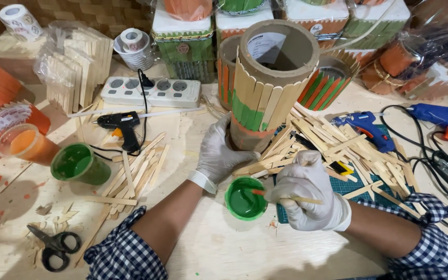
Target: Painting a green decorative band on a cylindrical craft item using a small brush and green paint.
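Head view: my left hand [218,150] grips the stick-clad tube [265,88] at its base; my right hand [309,199] pinches a brush [286,197] dipped in the green paint cup [245,199]. Loading paint, I judge; next needs a steady stroke on bare sticks.

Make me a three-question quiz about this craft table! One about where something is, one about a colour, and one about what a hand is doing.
1. Where are the scissors?
A. bottom left of the table
B. inside the tube
C. on the power strip

2. What colour is the paint in the small cup by the hands?
A. blue
B. green
C. white

3. What is the right hand doing?
A. resting flat and empty
B. holding a glue gun
C. holding a thin brush at the cup

Answers: 1 A, they lie near the checked left sleeve. 2 B, the cup is filled with green. 3 C, the gloved fingers pinch the brush, its tip at the paint; the left hand steadies the cardboard tube.
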